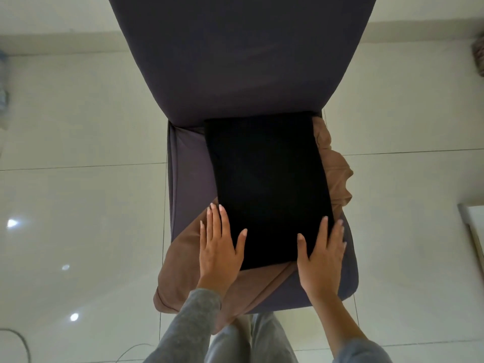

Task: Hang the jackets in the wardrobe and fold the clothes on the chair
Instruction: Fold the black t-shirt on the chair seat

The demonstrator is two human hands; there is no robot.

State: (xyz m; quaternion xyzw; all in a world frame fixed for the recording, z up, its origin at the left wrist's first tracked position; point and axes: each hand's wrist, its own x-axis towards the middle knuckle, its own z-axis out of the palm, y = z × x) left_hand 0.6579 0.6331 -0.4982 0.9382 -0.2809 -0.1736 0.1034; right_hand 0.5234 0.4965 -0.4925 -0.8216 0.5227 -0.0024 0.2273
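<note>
Flattening a folded black garment (269,189) on the seat of the chair (183,163), the left hand (218,254) and right hand (320,260) lie with fingers straight and spread, palms pressing its near corners and gripping nothing, probably to smooth the fold and square the edges. The garment forms a matte, dense rectangle reaching the chair's back. A soft, rumpled brown cloth (180,260) lies unfolded beneath it over the smooth stretch-fabric cover.

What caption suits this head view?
Left hand and right hand press a folded black garment atop a brown garment on the chair.
</note>
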